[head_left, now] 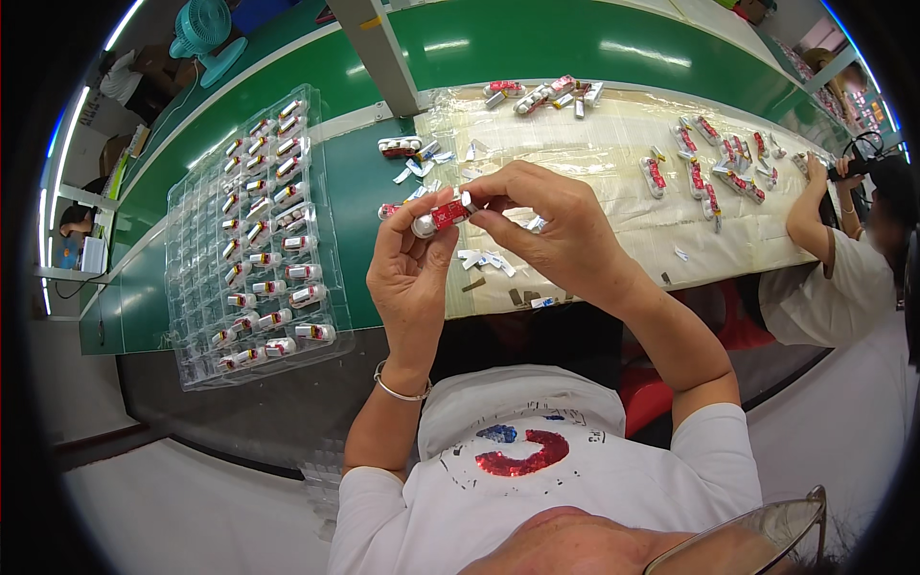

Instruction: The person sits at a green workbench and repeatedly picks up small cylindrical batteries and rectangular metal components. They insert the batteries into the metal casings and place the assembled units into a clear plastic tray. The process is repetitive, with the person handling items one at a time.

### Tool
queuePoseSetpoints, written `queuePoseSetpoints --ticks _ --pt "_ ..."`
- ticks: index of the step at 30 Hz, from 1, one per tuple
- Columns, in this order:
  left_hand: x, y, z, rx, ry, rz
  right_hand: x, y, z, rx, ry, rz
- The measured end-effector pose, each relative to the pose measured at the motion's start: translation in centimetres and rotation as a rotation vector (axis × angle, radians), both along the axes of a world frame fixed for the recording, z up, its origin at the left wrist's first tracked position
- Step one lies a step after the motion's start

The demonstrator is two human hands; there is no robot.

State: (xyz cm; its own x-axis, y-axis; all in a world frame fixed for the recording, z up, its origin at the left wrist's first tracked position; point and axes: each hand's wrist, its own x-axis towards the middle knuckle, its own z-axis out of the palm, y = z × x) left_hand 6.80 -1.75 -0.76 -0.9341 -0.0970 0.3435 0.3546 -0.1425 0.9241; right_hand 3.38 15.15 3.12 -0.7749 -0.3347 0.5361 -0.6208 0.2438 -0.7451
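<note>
Between my two hands is a small red-and-white piece [445, 215], rounded at its ends, that looks like a toy vehicle. My left hand [407, 257] grips it from the left, with fingers beneath and the thumb along its near side. My right hand [541, 216] pinches its right end between thumb and forefinger; whether a small label is also in that pinch I cannot tell. Just beyond my left hand, another red-and-white piece [388, 210] lies partly hidden. A similar piece with dark parts [399, 147] rests farther back, beside small white-and-blue strips [419, 169].
A clear plastic tray [182, 287] at left holds many similar pieces in rows. More pieces [541, 97] lie at the back and right of the cream-covered table [594, 144]. Loose strips [486, 260] lie near my wrists. A metal post [381, 57] rises behind. A co-worker's arm [812, 206] reaches in at right.
</note>
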Motion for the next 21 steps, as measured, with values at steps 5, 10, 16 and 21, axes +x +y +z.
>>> queuePoseSetpoints --ticks 5,10,16,21 --pt "0.17 0.0 0.34 0.001 -0.07 0.005 0.26 -0.32 0.0 0.133 0.155 -0.044" --pt "0.16 -0.17 0.35 -0.003 -0.073 -0.023 0.32 -0.42 -0.14 0.18 0.269 -0.048" --pt "0.34 -0.29 0.56 -0.049 -0.053 -0.028 0.51 -0.28 0.12 0.258 0.325 -0.05" --pt "0.45 -0.16 0.79 -0.048 -0.037 -0.003 0.73 -0.35 0.17 0.283 0.331 -0.049"
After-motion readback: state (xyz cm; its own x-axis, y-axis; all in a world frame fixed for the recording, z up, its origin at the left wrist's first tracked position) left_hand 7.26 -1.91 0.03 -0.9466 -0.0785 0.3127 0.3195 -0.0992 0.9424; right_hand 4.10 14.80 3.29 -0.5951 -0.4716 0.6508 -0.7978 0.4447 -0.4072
